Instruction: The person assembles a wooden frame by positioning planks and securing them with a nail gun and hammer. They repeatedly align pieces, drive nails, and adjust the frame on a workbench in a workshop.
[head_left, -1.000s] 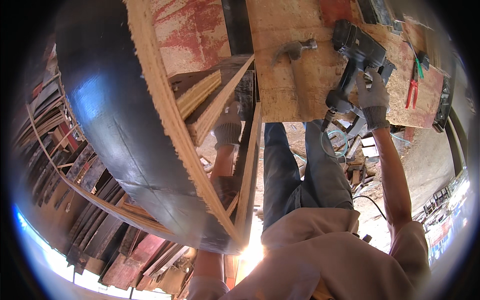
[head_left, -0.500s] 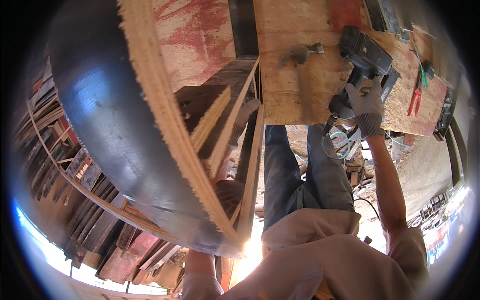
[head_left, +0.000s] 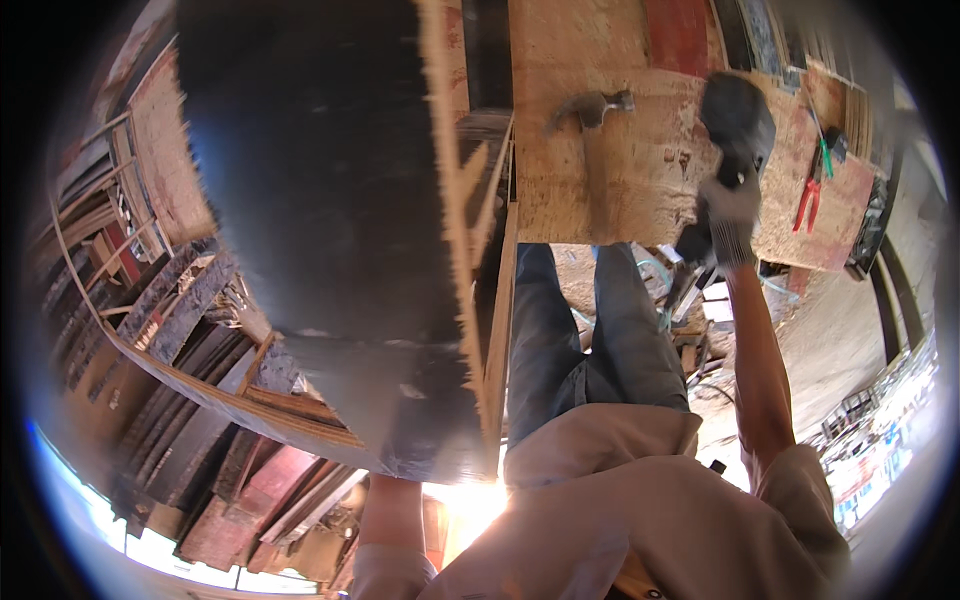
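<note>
While the right hand (head_left: 733,210) wraps gloved fingers round the nail gun (head_left: 738,110), the left hand is hidden behind the jagged-edged black board (head_left: 320,200) — its fingers I cannot tell. Handling the gun seems the step; shifting it likely calls for a firm grip. Dark and blurred, it is over the tabletop (head_left: 550,200) — right of the hammer (head_left: 596,150).

Your right hand (head_left: 735,205): gloved, blurred, fingers curled in a grip; right forearm (head_left: 760,350) extended forward. Left forearm (head_left: 392,510) visible low, left hand hidden.
</note>
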